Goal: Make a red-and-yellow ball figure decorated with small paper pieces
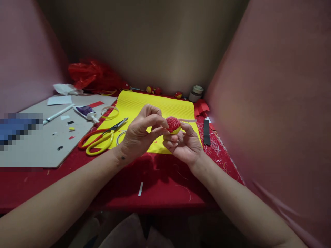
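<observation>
A red-and-yellow coiled ball (173, 124) is held in the air between the two hands, above the near part of a yellow corrugated sheet (155, 103), its red ribbed dome turned upward. It is supported from the right and below by the right hand (187, 139), whose grip is closed about its side, thumb against fingers, presumably so that it is kept steady. At its left edge the thumb and forefinger of the left hand (143, 129) are brought close together; whether anything is pinched between them cannot be told. The ball is probably raised so that its edge can be seen and reached by both hands.

Left of the hands, scissors (112, 129) are laid partly open across the sheet's edge, seemingly within easy reach. A yellow ring (102, 113) is set just beyond them. Farther left, a glue tube (86, 112) and coloured scraps are kept on a grey board (49, 155), perhaps to spare the red cloth (165, 198) covering the surface. A black strip (206, 132) is placed right of the sheet. Along the back, small balls (149, 90) and a lidded jar (196, 93) are lined up, likely out of the way.
</observation>
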Tool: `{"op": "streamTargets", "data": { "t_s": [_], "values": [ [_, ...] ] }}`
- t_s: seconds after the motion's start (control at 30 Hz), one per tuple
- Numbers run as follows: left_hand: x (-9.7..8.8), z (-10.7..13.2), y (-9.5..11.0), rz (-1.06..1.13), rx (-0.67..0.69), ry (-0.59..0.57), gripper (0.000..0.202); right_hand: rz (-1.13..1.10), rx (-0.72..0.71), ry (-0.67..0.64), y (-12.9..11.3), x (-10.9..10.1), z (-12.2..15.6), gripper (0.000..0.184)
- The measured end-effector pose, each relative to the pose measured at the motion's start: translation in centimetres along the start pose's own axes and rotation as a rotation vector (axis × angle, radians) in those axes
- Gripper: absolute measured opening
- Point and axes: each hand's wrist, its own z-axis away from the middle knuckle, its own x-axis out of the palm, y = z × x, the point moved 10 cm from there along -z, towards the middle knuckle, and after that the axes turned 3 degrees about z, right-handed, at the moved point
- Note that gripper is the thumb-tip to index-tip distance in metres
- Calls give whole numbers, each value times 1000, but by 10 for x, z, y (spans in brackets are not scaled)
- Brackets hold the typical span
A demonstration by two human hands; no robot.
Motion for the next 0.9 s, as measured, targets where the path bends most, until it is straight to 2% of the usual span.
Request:
{"op": "streamTargets", "data": {
  "t_s": [0.13, 0.23, 0.43, 0.9],
  "values": [
    [2, -1, -1, -21, -5, -34, 28, 15, 1, -34, 0, 1, 0, 21],
    [4, 0, -5, -28, -33, -81, 32, 23, 14, -40, 1, 0, -1, 22],
    [6, -2, -4, -23, -20, -131, 27, 60, 15, -65, 0, -1, -2, 24],
    [7, -3, -7, -13, -43, -152, 16, 121, 5, 46, -4, -16, -4, 32]
  ]
}}
